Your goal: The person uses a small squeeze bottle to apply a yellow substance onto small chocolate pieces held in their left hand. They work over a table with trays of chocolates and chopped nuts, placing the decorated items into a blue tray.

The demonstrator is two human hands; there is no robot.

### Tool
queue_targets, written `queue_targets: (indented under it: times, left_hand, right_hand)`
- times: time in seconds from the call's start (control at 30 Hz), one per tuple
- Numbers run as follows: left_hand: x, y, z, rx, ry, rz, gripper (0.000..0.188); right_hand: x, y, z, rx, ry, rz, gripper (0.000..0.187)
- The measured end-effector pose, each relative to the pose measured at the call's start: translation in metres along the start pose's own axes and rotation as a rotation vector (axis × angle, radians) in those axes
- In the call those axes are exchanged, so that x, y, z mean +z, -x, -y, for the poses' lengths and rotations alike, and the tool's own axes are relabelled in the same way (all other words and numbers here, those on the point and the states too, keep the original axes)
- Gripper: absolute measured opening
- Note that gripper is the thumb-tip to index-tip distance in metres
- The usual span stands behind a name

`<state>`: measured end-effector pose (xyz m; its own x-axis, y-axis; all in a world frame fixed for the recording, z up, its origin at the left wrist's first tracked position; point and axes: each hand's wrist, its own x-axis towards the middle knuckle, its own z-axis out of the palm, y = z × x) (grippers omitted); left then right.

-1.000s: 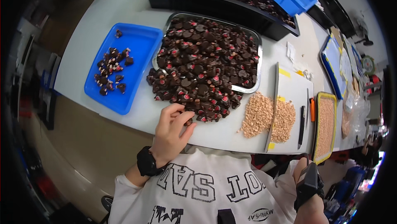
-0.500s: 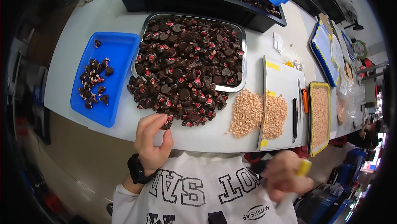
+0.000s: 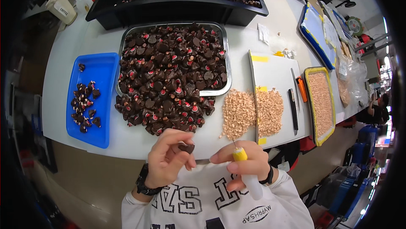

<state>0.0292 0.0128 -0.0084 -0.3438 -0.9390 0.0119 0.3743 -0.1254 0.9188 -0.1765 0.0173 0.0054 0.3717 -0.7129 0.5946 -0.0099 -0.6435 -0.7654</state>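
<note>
My left hand (image 3: 165, 158) is closed, pinching a small dark brown chocolate-like piece (image 3: 186, 148) between thumb and fingers. Level with it, my right hand (image 3: 249, 158) grips a white squeeze bottle (image 3: 253, 186) with a yellow collar and a thin needle tip, which points up and away from me. A gap separates the tip from the dark piece. Just beyond my left hand lies a heap of similar dark pieces (image 3: 163, 117) with red-and-white rounds, spilling out of a metal tray (image 3: 229, 59). Beige granules (image 3: 238, 112) are piled beyond my right hand.
A blue tray (image 3: 96, 141) with several dark pieces stands at the left. Behind the heap is a black bin (image 3: 169, 13). To the right lie a white board (image 3: 279, 70), a black pen-shaped tool (image 3: 292, 110), an orange-handled cutter (image 3: 301, 88) and a yellow-edged granule tray (image 3: 311, 110).
My left hand has come away from the heap's near edge with a dark piece. My right hand has swung in from the lower right, bringing the bottle close to it. The view has shifted slightly.
</note>
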Motion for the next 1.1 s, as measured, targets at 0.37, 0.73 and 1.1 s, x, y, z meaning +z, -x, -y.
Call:
queue_targets:
  times: [0.37, 0.73, 1.1]
  left_hand:
    - [0.001, -0.013, 0.001, 0.127, -0.367, 0.266, 0.026]
    - [-0.002, -0.011, 0.006, -0.003, 0.277, 0.248, 0.036]
    - [-0.003, -0.006, 0.008, -0.088, 0.318, 0.237, 0.035]
  right_hand:
    - [0.010, 0.003, -0.010, -0.113, -0.064, -0.219, 0.060]
    - [0.005, 0.004, -0.001, 0.093, -0.205, -0.169, 0.079]
    - [0.012, -0.003, -0.003, 0.082, -0.166, -0.188, 0.069]
